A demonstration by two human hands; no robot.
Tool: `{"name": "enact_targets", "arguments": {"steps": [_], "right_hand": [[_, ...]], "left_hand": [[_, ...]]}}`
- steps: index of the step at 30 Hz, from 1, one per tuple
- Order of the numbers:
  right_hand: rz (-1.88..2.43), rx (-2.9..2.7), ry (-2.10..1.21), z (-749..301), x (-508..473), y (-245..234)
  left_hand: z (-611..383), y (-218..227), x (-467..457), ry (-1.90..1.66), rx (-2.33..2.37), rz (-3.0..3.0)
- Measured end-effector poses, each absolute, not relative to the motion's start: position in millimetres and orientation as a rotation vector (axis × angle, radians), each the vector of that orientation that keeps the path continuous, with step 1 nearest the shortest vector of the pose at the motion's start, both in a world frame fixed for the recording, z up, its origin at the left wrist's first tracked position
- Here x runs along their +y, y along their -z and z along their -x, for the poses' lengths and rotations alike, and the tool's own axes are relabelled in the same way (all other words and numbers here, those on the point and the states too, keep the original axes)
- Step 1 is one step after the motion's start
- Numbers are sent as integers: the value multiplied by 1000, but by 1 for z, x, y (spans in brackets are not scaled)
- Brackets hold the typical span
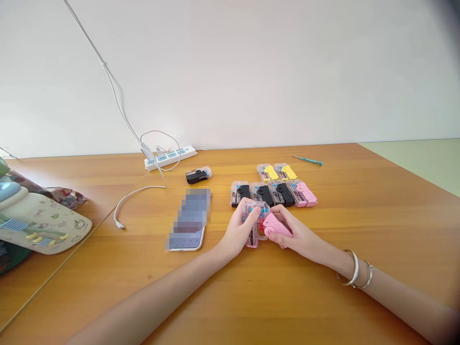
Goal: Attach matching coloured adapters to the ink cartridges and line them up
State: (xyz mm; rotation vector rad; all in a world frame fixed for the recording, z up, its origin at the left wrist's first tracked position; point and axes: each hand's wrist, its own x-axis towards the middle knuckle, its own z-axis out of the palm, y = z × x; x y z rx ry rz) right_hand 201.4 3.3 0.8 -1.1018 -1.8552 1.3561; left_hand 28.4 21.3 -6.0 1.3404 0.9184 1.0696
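Between my two hands is a pink and clear folding toy water gun [277, 225], partly unfolded, with a red trigger showing inside. My left hand [237, 229] grips its clear body, thumb on top. My right hand [295, 231] is closed around the pink hinged part, which stands at an angle to the body. Just beyond my hands lies a row of folded guns: several black ones, including a black water gun [263, 194], and a pink water gun [305, 194] at the right end. Behind them lie two yellow ones, among them a yellow water gun [286, 172].
Left of my hands lies a phone [190, 220]; beyond it, a single black gun [198, 175]. A power strip [172, 157] with white cables sits by the wall. A screwdriver [309, 160] lies at the back right. A patterned bottle [43, 220] is at far left.
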Motion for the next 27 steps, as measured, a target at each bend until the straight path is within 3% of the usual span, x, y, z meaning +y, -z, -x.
{"name": "enact_targets", "arguments": {"steps": [15,27], "right_hand": [[1106,-1832,-1296,-199,2,3],[1109,-1850,-1305,-200,3,3]], "left_hand": [[-28,0,14,-931,1016,-1567],[-28,-1,14,-1082,980,-1503]]}}
